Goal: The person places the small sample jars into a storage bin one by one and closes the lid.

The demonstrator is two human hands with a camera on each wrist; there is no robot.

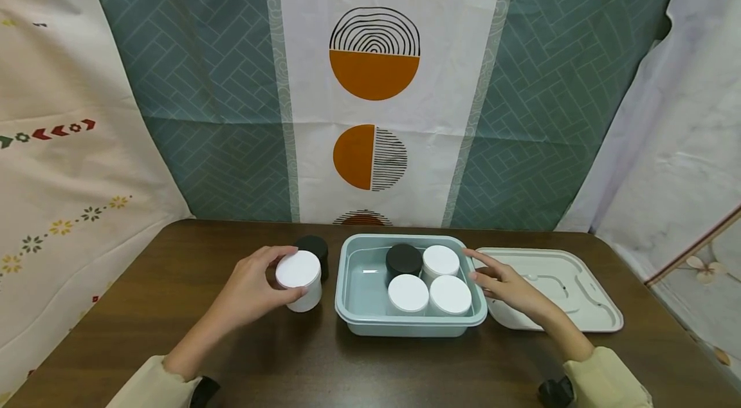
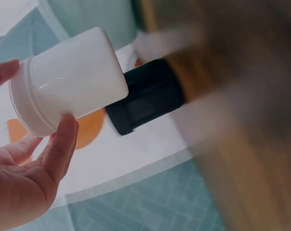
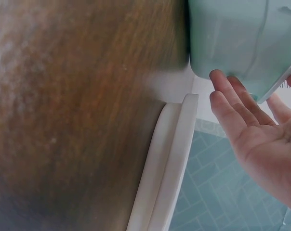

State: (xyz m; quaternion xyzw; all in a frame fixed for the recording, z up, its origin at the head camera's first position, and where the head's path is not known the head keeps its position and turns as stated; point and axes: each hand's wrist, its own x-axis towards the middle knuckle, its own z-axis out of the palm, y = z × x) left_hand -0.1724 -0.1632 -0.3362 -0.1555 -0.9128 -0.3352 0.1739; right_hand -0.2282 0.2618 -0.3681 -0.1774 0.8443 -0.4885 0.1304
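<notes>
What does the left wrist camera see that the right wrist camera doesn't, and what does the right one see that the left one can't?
Only the left wrist view shows the left hand holding a white jar, a black jar close by, and orange shapes on the cloth.

Only the right wrist view shows the right hand, its fingers by the tub, and the edge of a pale lid.

Both show part of that pale blue-green tub, the brown table and the teal-and-white cloth.

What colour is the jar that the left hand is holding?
The jar is white; it shows best in the left wrist view.
</notes>
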